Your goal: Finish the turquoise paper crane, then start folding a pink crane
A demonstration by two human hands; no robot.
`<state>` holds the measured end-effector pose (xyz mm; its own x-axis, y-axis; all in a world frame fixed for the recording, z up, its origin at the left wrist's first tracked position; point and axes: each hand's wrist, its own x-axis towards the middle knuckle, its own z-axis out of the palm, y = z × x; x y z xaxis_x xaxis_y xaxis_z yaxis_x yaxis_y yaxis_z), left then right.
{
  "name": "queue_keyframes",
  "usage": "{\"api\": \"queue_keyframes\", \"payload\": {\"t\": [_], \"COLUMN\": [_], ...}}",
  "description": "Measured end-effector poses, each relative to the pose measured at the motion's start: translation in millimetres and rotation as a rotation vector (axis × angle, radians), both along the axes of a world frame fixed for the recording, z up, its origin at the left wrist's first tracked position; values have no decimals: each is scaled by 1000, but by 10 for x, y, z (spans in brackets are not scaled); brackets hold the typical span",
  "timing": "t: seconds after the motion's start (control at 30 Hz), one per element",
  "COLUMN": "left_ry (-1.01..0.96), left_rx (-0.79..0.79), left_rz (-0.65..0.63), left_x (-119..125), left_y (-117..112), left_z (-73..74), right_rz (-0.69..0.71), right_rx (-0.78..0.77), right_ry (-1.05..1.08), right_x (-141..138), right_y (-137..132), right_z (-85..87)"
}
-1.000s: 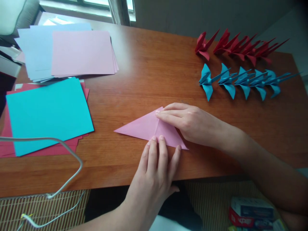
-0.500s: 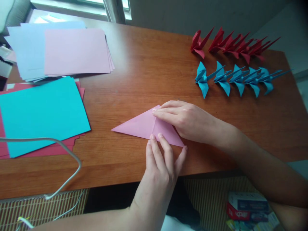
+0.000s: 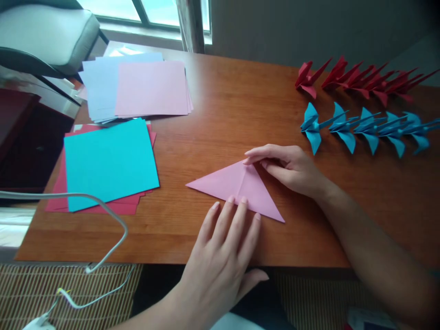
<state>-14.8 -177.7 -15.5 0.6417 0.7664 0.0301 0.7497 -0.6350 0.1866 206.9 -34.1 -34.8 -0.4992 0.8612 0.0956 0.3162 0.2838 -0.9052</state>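
Observation:
A pink sheet of paper [image 3: 225,181], folded into a triangle with a crease down its middle, lies flat on the wooden table. My left hand [image 3: 223,245] is spread, its fingertips resting on the paper's near long edge and its thumb out to the right over the table edge. At the triangle's top corner, my right hand [image 3: 288,167] touches the paper with outstretched fingertips. Its thumb is under the fingers, along the right slope. Neither hand grips the paper.
Rows of red paper cranes [image 3: 364,82] and blue paper cranes [image 3: 367,130] stand at the back right. Pale pink sheets [image 3: 151,89] and turquoise paper [image 3: 112,165] over red sheets lie on the left. A white cable [image 3: 117,220] loops over the front left. A chair [image 3: 51,39] stands beyond.
The view has shifted left, so things appear further right. My left fingers have slid back to the near edge, thumb off the right corner. My right hand has lifted and turned onto its side.

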Motion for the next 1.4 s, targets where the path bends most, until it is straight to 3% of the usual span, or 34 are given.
{"api": "queue_keyframes", "payload": {"t": [0.17, 0.3, 0.4, 0.63, 0.8, 0.9, 0.97, 1.07, 1.17, 1.27, 1.4], "left_ry": [-51, -54, -62, -119, -397, -703, -1004, -1468, -1758, -1894, -1978], "left_rx": [-16, -15, -4, -34, -110, -284, -542, -1005, -1274, -1408, -1461], "left_rz": [113, 88, 57, 9, 82, 277, 424, 526, 516, 518, 529], "left_x": [-118, -166, -179, -211, -245, -243, -222, -164, -93, -30, 13], "left_y": [25, 42, 50, 121, 253, 366, 454, 584, 675, 706, 695], "left_z": [-67, -122, -138, -140, -53, 42, 102, 157, 165, 141, 87], "right_rz": [-103, -78, -49, -31, -136, -234, -234, 8, 279, 384, 402], "right_rx": [142, 396, 449, 362, 147, 127, 194, 400, 605, 637, 630], "right_ry": [-127, -388, -517, -459, -267, -120, -20, 25, -102, -196, -172], "right_x": [-22, -83, -134, -126, -74, -87, -124, -207, -288, -331, -327], "right_y": [-9, -23, -54, -100, -147, -223, -289, -378, -435, -464, -476], "right_z": [33, 53, 50, 89, 116, 161, 207, 248, 223, 174, 130]}}
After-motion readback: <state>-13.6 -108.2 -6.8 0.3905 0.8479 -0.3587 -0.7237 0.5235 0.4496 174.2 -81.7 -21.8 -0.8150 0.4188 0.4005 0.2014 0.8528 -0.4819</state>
